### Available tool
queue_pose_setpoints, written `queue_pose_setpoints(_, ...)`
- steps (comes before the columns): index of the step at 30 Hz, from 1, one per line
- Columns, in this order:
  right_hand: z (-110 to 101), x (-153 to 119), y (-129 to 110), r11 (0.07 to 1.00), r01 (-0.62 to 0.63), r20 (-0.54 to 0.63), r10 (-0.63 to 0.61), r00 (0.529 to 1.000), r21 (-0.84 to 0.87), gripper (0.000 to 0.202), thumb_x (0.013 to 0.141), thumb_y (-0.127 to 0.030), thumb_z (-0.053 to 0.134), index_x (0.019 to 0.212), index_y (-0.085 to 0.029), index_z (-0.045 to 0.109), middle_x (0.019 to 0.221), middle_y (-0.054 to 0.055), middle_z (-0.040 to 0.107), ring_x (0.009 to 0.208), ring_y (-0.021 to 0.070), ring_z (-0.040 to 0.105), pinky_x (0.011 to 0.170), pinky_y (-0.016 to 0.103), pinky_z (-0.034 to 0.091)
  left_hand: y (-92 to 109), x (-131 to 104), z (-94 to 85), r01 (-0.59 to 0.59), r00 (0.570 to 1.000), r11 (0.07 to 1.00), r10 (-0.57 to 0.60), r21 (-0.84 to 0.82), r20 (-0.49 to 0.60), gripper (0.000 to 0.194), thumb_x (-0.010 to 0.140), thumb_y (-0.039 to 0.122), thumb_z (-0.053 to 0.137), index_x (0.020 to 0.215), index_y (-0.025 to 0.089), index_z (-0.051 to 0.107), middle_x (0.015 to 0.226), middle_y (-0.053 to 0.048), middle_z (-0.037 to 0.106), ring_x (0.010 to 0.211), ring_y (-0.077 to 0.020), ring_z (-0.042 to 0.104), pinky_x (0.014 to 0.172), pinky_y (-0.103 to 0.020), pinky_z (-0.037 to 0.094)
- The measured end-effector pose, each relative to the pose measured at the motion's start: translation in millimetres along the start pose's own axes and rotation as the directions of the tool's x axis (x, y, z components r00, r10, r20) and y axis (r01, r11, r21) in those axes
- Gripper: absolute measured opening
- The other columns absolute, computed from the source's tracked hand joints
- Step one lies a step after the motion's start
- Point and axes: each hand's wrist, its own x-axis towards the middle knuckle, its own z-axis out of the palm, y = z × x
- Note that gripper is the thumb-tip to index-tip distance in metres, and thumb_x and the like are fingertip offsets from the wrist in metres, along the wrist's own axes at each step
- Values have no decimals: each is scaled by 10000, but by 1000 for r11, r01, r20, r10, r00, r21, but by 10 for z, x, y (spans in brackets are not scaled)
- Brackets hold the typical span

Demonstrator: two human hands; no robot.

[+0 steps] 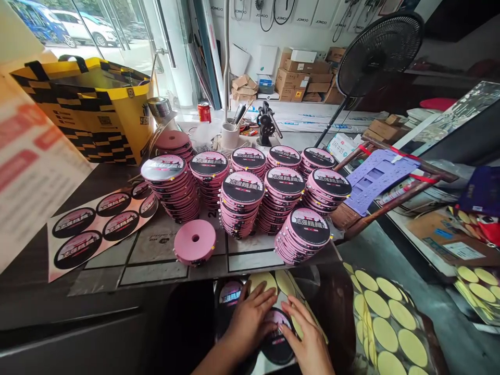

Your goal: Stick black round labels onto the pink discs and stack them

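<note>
Bag [128,122] — left of stacks [239,214]

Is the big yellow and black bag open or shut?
Open: the yellow and black bag's top edges are spread apart, and part of its inside shows.

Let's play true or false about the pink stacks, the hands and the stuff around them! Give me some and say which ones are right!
1. Both hands, the left hand and the right hand, are touching a round black label. True.
2. The low pink spool at the front of the table has a black label on top. False: its top is plain pink, with a hole in the middle.
3. The red can is near the white cup. True.
4. The yellow and black bag is right of the pink stacks. False: it is on the left.
5. The fan is higher up in the picture than the hands. True.
</note>
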Motion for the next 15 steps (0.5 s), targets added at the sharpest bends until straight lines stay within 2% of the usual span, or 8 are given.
queue_pose_setpoints(4,1,66,-66,999,-53,-32,54,998,12,212,744,-264,572,890,-213,717,1164,127,626,1064,282,593,878,390,505,6,-4,66,58,996,998,-58,-13,-72,383,769,259,645,1149,251,597,1249,-71,607,1244,-300,451,1065,-647,166)
queue_pose_setpoints(7,2,137,-98,996,-85,-50,86,995,21,143,720,-253,596,782,-204,715,1067,136,642,1015,291,598,875,414,487,39,22,90,100,987,994,-105,-42,-124,310,760,242,659,1069,258,643,1191,-38,652,1206,-288,492,1068,-632,168)
queue_pose_setpoints(12,-30,261,-88,994,-104,-23,105,994,38,78,677,-270,658,655,-203,691,940,115,613,913,279,601,820,398,482,49,73,66,122,977,989,-135,-83,-168,315,676,138,729,961,265,688,1098,-4,702,1133,-269,542,1059,-580,208)
queue_pose_setpoints(15,-49,286,-79,994,-100,2,100,995,42,99,671,-303,674,642,-211,699,920,106,602,901,275,594,809,386,478,13,90,38,112,976,989,-128,-98,-174,306,629,131,762,897,269,706,1079,7,707,1074,-254,565,1021,-532,284)
